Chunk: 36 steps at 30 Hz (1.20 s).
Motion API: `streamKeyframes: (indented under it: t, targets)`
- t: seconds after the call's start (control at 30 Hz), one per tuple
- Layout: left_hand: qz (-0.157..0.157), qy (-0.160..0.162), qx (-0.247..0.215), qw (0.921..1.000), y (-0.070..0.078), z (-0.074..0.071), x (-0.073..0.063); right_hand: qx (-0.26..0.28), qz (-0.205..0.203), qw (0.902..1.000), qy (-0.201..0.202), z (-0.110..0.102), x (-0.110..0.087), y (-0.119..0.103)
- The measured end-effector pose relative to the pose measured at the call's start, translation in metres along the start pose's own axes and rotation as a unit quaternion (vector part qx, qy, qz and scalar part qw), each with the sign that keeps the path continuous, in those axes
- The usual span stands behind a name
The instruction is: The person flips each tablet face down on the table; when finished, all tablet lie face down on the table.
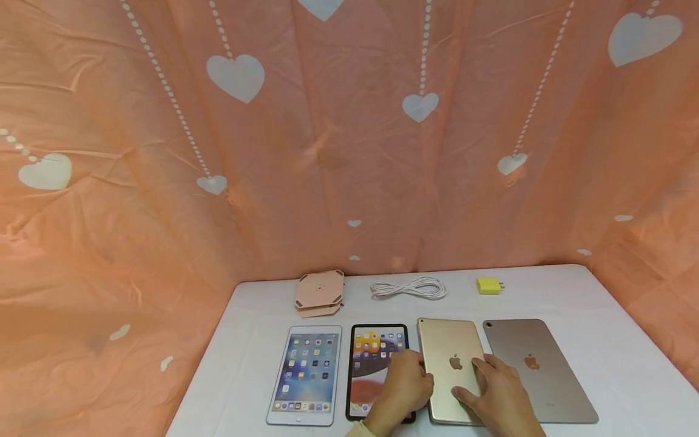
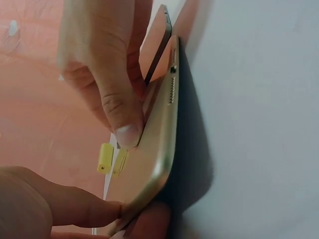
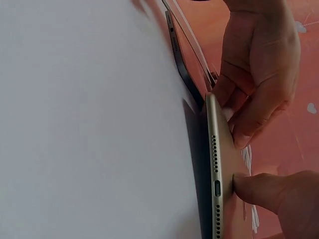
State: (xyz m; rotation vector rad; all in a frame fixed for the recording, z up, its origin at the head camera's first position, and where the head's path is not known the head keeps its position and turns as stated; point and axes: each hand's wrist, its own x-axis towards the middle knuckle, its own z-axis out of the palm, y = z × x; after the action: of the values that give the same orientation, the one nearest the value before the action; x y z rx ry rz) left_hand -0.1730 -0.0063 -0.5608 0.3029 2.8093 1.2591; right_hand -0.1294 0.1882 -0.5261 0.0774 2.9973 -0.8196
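While both hands work the gold tablet (image 1: 452, 367), it lies face down on the bench (image 1: 611, 358), long axis running away from the person. Left hand (image 1: 406, 388) pinches its left edge; right hand (image 1: 499, 394) rests on its back, fingers spread, equally near.

Soft even warm light; head view sharp, edges bowed; wrist views blurred close-up.

My left hand (image 1: 401, 385) covers the lower right corner of the black tablet (image 1: 371, 364), and its wrist runs off the bottom edge. My right hand (image 1: 499, 394) hides the gold tablet's (image 1: 450, 352) lower right part and the near left edge of the grey tablet (image 1: 537, 370). The screen icons are too small to read.
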Motion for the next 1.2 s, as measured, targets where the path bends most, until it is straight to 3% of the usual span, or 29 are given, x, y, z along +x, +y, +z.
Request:
streamKeyframes:
  t: [0.27,0.47,0.6,0.87,1.0,1.2]
  targets:
    - [0.034,0.033,0.056,0.9973,-0.005,0.008,0.004,-0.01,-0.009,0.9999,0.004,-0.002,0.001,0.002]
    - [0.051,0.056,0.081,0.9939,0.005,0.004,0.001,-0.019,-0.02,0.9996,0.007,-0.003,0.001,0.004]
    - [0.053,0.053,0.071,0.9946,0.013,-0.004,-0.004,-0.018,-0.026,0.9994,0.016,-0.004,0.001,0.005]
    - [0.048,0.068,0.128,0.9883,-0.002,0.013,0.006,0.005,-0.03,0.999,0.031,-0.005,0.001,0.006]
    - [0.049,0.075,0.138,0.9864,-0.001,0.015,0.007,-0.001,-0.036,0.9988,0.034,-0.004,0.002,0.006]
    - [0.026,0.071,0.129,0.9888,0.006,0.014,0.005,-0.013,-0.037,0.9987,0.033,-0.004,0.001,0.006]
